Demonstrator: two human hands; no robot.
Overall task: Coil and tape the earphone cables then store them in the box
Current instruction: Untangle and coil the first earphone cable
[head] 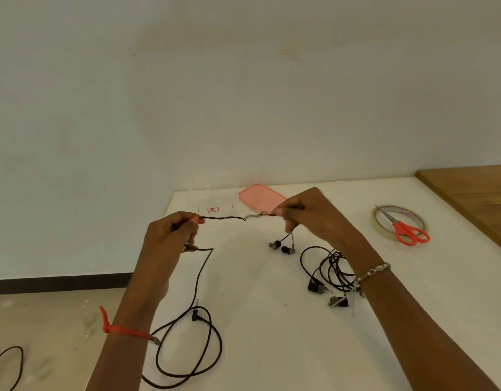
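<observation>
A black earphone cable (pixel 223 218) is stretched taut between my two hands above the white table (pixel 271 334). My left hand (pixel 170 235) pinches one end of the stretch, and the rest of the cable drops from it into a loose loop (pixel 204 342) near the table's front. My right hand (pixel 308 215) pinches the other end, and two earbuds (pixel 281 247) dangle just below it. A second earphone set (pixel 331 275) lies tangled on the table by my right forearm. The clear box (pixel 212 203) stands at the back beside its pink lid (pixel 260 197).
A roll of clear tape (pixel 399 220) lies at the right with orange-handled scissors (pixel 407 232) across it. A wooden surface (pixel 475 193) borders the table on the far right. The table's left edge drops to the floor, where another dark cable (pixel 9 365) lies.
</observation>
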